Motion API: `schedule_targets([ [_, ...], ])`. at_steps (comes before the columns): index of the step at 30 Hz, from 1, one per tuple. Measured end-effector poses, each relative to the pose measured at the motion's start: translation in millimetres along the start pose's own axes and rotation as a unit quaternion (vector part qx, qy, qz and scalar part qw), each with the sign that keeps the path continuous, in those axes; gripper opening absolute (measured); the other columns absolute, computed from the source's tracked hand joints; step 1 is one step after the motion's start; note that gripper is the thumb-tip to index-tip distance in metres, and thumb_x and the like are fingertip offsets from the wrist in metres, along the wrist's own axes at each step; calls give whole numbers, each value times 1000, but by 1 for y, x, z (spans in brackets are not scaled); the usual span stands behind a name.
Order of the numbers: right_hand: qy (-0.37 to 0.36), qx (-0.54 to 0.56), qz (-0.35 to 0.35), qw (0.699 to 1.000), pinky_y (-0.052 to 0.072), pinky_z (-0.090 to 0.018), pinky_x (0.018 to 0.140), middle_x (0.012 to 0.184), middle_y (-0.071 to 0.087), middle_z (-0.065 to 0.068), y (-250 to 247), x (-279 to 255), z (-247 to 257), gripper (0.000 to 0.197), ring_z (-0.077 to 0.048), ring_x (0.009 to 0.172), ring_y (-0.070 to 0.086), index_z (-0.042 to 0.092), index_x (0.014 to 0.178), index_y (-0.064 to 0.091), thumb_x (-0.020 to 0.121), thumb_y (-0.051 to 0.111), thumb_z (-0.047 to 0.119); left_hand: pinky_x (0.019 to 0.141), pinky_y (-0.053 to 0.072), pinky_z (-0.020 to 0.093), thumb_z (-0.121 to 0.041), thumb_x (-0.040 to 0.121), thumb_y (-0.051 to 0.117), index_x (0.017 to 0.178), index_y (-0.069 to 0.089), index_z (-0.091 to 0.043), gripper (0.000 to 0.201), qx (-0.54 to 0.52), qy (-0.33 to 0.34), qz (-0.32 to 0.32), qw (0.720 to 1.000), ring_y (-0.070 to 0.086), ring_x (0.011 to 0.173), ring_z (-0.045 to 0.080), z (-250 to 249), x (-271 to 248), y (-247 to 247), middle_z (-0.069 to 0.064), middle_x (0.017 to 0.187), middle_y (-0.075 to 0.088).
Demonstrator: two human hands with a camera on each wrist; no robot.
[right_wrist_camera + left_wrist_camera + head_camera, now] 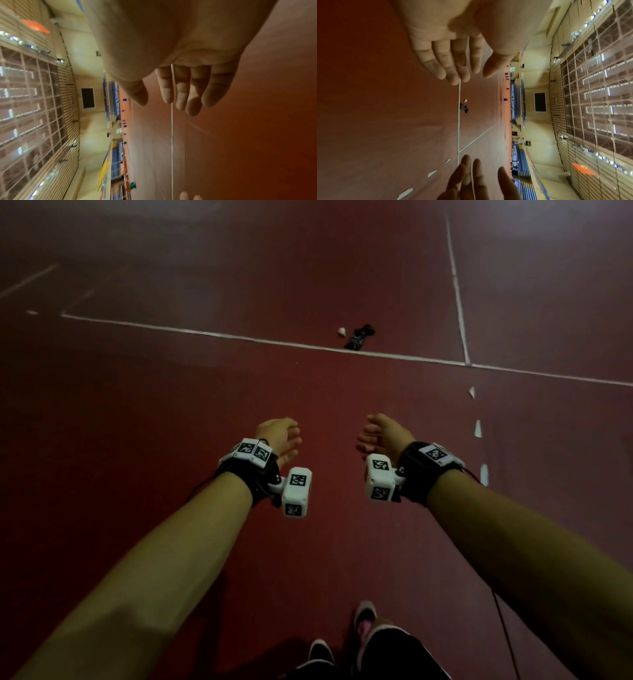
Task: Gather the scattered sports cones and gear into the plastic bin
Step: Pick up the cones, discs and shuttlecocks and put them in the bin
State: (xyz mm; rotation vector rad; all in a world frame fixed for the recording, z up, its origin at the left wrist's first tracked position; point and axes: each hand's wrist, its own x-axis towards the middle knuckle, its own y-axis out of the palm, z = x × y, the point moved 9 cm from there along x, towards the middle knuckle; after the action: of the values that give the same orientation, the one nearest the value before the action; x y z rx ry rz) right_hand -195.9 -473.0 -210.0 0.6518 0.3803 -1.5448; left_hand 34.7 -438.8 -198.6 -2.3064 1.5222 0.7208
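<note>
A small white shuttlecock (342, 331) lies on the dark red court floor, with a crumpled black piece of gear (359, 336) right beside it, both just past a white line. The same shuttlecock (466, 100) and black gear (464, 107) show in the left wrist view. My left hand (284, 436) and right hand (375, 436) hang in the air in front of me, well short of those items, palms facing each other. Both hold nothing, fingers relaxed (453, 73) (181, 97). No bin or cone is in view.
White court lines (239, 337) cross the floor ahead, with a dashed line (478, 429) at the right. My shoes (364, 616) are at the bottom edge. Blue spectator stands (517, 102) and a hall wall lie far off.
</note>
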Motion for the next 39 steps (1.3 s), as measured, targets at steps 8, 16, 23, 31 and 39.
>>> schedule_targets([
  [8,-10,2,12,1000,54,-41,79,83,61,-9,39,190,95,34,-24,72,62,9,90,59,86,65,42,66,47,30,-20,92,53,102,62,-15,14,34,5,-5,999,63,75,16,-81,182,71,0,90,65],
  [16,-40,-22,61,997,49,-44,84,69,62,-4,137,363,261,26,-21,63,60,11,84,60,86,66,35,71,48,31,-20,92,54,100,62,-17,11,-10,24,-43,999,64,76,17,-228,350,106,-1,87,67],
  [23,-6,-78,93,993,41,-32,63,59,53,-1,215,516,330,28,-21,57,52,17,67,54,85,67,35,61,46,28,-17,88,59,88,61,-18,2,66,3,-82,994,54,69,14,-303,525,116,0,82,58],
  [31,-45,-88,-20,995,39,-30,58,71,53,-4,242,667,479,15,-18,58,48,13,90,63,88,63,28,60,45,28,-18,93,55,89,62,-15,9,88,8,25,996,57,67,14,-454,726,203,2,87,62],
  [39,-55,-90,-139,985,46,-33,64,86,60,-7,212,786,600,14,-22,75,55,8,95,64,91,61,21,55,42,27,-11,93,53,93,62,-12,9,97,13,115,988,57,65,16,-563,857,326,6,85,61],
])
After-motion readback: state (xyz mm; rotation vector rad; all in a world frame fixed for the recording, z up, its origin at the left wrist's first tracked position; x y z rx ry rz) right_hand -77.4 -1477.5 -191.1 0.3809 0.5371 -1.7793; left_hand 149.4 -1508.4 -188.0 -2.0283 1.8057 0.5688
